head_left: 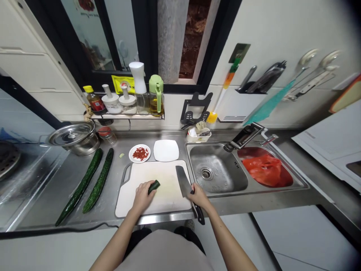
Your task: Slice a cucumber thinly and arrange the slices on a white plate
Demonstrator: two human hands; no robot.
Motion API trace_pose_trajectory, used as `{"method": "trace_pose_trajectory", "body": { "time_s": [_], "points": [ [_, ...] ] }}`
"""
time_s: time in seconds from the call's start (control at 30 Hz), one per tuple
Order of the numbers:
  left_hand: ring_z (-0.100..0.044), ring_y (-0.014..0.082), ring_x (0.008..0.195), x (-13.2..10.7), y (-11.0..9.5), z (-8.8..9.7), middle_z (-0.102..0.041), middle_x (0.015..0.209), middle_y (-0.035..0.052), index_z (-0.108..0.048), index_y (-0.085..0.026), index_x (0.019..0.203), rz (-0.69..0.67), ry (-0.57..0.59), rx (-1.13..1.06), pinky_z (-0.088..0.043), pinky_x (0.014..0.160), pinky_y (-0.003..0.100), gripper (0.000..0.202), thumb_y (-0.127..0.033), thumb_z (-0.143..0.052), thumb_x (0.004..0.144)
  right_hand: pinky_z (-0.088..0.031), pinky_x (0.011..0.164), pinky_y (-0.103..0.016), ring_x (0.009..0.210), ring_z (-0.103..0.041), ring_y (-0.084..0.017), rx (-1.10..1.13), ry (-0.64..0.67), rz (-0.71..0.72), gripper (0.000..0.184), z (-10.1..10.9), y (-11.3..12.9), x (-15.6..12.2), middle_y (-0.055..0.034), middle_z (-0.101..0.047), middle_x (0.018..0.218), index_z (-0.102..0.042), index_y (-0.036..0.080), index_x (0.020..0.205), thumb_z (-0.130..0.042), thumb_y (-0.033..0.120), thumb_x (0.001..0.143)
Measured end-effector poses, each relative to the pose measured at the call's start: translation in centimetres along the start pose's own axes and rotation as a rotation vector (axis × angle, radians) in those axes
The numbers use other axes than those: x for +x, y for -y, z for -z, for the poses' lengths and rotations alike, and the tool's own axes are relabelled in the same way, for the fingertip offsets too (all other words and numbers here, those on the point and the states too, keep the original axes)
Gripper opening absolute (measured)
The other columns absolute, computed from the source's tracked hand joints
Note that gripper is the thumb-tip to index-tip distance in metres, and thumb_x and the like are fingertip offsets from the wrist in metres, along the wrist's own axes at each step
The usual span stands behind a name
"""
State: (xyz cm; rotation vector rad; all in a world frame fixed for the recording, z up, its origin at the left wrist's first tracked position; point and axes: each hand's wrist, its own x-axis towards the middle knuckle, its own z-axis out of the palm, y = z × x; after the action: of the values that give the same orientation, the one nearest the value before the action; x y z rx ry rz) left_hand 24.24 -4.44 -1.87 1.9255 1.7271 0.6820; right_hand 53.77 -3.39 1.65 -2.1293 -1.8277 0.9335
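On the white cutting board (166, 205), my left hand (143, 195) is closed around a short piece of cucumber (153, 186), whose dark green end shows past the fingers. My right hand (199, 196) grips a kitchen knife (183, 180) near the handle's front. The blade lies over the board's right side, pointing away from me and apart from the cucumber piece. The black handle sticks out past the board's near right corner. Behind the board are a white plate of small red pieces (140, 153) and a bare square white plate (166, 150).
Two long cucumbers (98, 180) lie on the counter at left, near a lidded steel pot (73, 137) and a jar (108, 135). A sink (220, 184) adjoins the board at right; its second basin holds a red plastic bag (263, 169). Bottles stand on a rack (128, 116) behind.
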Motion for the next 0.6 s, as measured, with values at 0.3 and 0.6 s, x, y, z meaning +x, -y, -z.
{"method": "trace_pose_trajectory", "body": {
  "time_s": [0.3, 0.6],
  "points": [
    [-0.059, 0.0232, 0.101, 0.1, -0.6, -1.0, -0.065, 0.107, 0.008, -0.063, -0.022, 0.11, -0.078, -0.091, -0.103, -0.045, 0.092, 0.041, 0.03, -0.035, -0.049, 0.088, -0.034, 0.069, -0.024, 0.088, -0.06, -0.018, -0.151, 0.11, 0.144, 0.023, -0.6, 5.3, -1.6, -0.0077, -0.067, 0.095, -0.054, 0.018, 0.105, -0.042, 0.031, 0.09],
    [-0.06, 0.0194, 0.098, -0.8, -0.8, -1.5, -0.064, 0.102, 0.007, -0.068, -0.026, 0.108, -0.141, -0.164, -0.095, -0.049, 0.089, 0.034, 0.028, -0.034, -0.048, 0.09, -0.038, 0.071, -0.028, 0.087, -0.064, -0.022, -0.387, 0.17, 0.227, 0.027, -1.3, 9.5, -3.2, -0.0106, -0.069, 0.095, -0.053, 0.019, 0.11, -0.032, 0.027, 0.095]
  ]
}}
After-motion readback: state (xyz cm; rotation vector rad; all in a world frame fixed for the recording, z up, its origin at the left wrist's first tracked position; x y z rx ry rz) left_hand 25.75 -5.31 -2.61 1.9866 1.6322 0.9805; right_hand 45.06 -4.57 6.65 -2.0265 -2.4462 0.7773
